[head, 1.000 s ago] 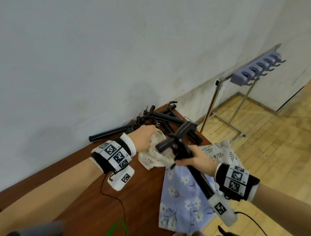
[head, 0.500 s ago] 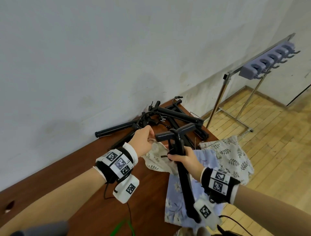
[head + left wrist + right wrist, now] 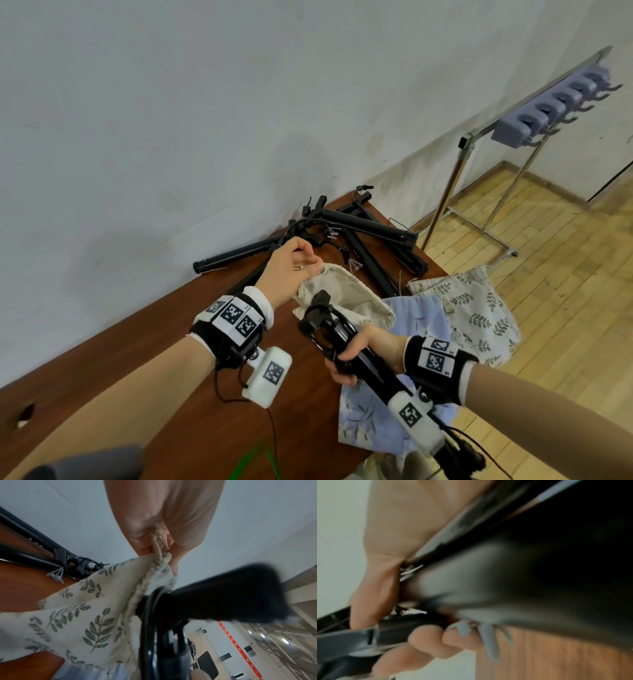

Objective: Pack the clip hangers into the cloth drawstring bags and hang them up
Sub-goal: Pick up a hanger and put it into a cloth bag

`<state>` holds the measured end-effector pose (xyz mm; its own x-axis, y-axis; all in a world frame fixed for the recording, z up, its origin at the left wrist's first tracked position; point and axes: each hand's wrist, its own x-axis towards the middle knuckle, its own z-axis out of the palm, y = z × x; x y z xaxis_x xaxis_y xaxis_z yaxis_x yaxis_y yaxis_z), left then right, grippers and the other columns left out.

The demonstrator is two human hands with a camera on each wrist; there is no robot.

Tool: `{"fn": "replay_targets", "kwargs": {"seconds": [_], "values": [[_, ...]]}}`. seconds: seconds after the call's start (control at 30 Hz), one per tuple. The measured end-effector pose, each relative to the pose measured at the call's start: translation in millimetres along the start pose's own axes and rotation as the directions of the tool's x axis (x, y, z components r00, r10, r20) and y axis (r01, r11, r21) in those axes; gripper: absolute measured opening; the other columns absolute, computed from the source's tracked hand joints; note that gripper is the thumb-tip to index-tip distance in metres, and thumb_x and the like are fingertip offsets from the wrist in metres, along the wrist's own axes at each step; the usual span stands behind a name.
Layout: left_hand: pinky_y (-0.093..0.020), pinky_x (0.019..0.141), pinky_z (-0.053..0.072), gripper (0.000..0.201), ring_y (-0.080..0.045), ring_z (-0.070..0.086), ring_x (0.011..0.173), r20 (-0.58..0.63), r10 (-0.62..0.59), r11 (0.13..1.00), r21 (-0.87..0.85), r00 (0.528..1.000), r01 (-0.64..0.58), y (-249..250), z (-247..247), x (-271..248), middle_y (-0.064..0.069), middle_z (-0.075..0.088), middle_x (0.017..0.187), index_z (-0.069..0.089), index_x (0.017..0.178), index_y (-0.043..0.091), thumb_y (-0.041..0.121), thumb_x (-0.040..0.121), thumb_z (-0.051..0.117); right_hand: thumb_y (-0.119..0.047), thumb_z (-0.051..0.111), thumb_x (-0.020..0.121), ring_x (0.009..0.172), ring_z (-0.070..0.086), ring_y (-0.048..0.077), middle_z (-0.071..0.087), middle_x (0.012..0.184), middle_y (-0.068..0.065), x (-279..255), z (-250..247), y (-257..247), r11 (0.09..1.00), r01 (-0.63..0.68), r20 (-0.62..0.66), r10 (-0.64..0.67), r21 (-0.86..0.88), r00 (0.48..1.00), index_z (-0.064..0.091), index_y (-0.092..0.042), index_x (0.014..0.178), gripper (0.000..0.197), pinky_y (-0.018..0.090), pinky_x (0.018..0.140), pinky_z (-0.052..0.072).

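Note:
My left hand (image 3: pixel 301 263) pinches the rim and drawstring of a cream leaf-print drawstring bag (image 3: pixel 346 294), lifting its mouth off the table; the same pinch shows in the left wrist view on the bag (image 3: pixel 89 614) under my left hand (image 3: pixel 163 547). My right hand (image 3: pixel 356 356) grips a black clip hanger (image 3: pixel 342 335), folded into a long bundle, with its upper end at the bag's mouth. In the right wrist view the right hand (image 3: pixel 412 635) wraps the blurred black clip hanger (image 3: pixel 488 588).
More black clip hangers (image 3: pixel 349 233) lie heaped at the far end of the brown table (image 3: pixel 137 359), against the wall. A blue floral bag (image 3: pixel 370 411) and another leaf-print bag (image 3: pixel 472 308) lie on the table's right side. A metal rack with purple hooks (image 3: pixel 555 109) stands on the wooden floor.
My right hand drew the hanger down and toward me and tilted it, so its top now points at the bag mouth. The left hand raised the bag's rim slightly.

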<state>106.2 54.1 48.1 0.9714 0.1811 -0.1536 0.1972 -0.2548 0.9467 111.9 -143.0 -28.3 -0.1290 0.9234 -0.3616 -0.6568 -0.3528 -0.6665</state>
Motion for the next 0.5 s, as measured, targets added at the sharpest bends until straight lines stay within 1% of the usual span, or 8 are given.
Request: {"fn": "replay_targets", "kwargs": {"seconds": [0.07,0.1,0.2,0.27,0.33,0.4,0.43,0.5], "values": [[-0.017,0.076,0.05,0.022,-0.005,0.064,0.082,0.063,0.049,0.998,0.032,0.997,-0.051,2.1,-2.8,-4.2,-0.001,0.069,0.087,0.047,0.084,0.016,0.004,0.086,0.066,-0.025,0.063,0.076,0.059,0.049,0.015,0.056,0.073,0.005,0.9,-9.1,3.6,0.994,-0.019,0.023,0.017,0.105,1.0,0.051,-0.008,0.088,0.023,0.024,0.064,0.042],[-0.016,0.076,0.049,0.021,-0.003,0.064,0.081,0.105,0.068,0.996,0.045,0.992,-0.074,2.3,-3.3,-7.4,0.0,0.069,0.087,0.048,0.084,0.015,0.003,0.086,0.065,-0.024,0.063,0.076,0.058,0.048,0.014,0.056,0.072,0.005,0.2,-13.9,4.7,0.988,-0.019,0.024,0.015,0.155,1.0,0.051,-0.008,0.088,0.024,0.023,0.063,0.043],[-0.018,0.081,0.049,0.019,-0.007,0.064,0.084,0.211,0.101,0.987,0.103,0.972,-0.125,0.6,-2.6,-16.7,0.002,0.068,0.086,0.05,0.083,0.014,0.003,0.086,0.065,-0.023,0.065,0.076,0.058,0.047,0.015,0.054,0.072,0.006,-1.1,-26.1,4.5,0.972,-0.014,-0.002,0.015,0.236,1.0,0.052,-0.008,0.087,0.023,0.024,0.062,0.043],[-0.018,0.085,0.048,0.018,-0.01,0.065,0.087,0.215,0.128,0.973,0.164,0.968,-0.165,0.0,-1.2,-19.7,0.004,0.069,0.088,0.052,0.08,0.016,0.004,0.086,0.065,-0.023,0.064,0.078,0.057,0.047,0.015,0.053,0.072,0.006,-2.3,-31.5,1.3,0.967,-0.039,-0.027,0.047,0.251,0.999,0.054,-0.009,0.087,0.019,0.024,0.061,0.042],[-0.018,0.086,0.048,0.02,-0.009,0.064,0.089,0.177,0.175,0.954,0.212,0.969,-0.211,0.8,-1.8,-20.1,0.007,0.069,0.088,0.053,0.077,0.019,0.005,0.087,0.064,-0.022,0.062,0.082,0.056,0.048,0.013,0.053,0.073,0.006,-3.3,-35.6,-5.6,0.959,-0.102,-0.078,0.127,0.264,0.989,0.056,-0.009,0.087,0.016,0.022,0.058,0.043],[-0.015,0.084,0.047,0.027,-0.005,0.062,0.087,0.165,0.249,0.915,0.281,0.954,-0.288,2.5,-2.5,-20.6,0.009,0.067,0.087,0.053,0.075,0.025,0.003,0.087,0.061,-0.023,0.058,0.087,0.055,0.05,0.012,0.053,0.074,0.005,-2.8,-36.9,-13.7,0.95,-0.138,-0.133,0.18,0.279,0.975,0.053,-0.009,0.089,0.015,0.021,0.058,0.044],[-0.015,0.082,0.046,0.029,-0.004,0.061,0.086,0.194,0.284,0.883,0.33,0.939,-0.335,2.2,-2.8,-20.4,0.009,0.066,0.086,0.054,0.075,0.026,0.0,0.088,0.06,-0.023,0.055,0.089,0.055,0.051,0.012,0.053,0.074,0.005,-2.3,-37.5,-18.2,0.946,-0.136,-0.164,0.19,0.295,0.968,0.051,-0.009,0.09,0.015,0.02,0.057,0.044],[-0.023,0.082,0.049,0.026,-0.006,0.06,0.087,0.304,0.322,0.776,0.459,0.897,-0.434,-3.3,-3.8,-17.3,0.008,0.065,0.087,0.059,0.08,0.023,-0.002,0.087,0.056,-0.021,0.049,0.094,0.053,0.05,0.011,0.052,0.073,0.005,-1.1,-39.5,-26.6,0.931,-0.1,-0.216,0.184,0.35,0.959,0.048,-0.008,0.091,0.013,0.021,0.055,0.045]]}}
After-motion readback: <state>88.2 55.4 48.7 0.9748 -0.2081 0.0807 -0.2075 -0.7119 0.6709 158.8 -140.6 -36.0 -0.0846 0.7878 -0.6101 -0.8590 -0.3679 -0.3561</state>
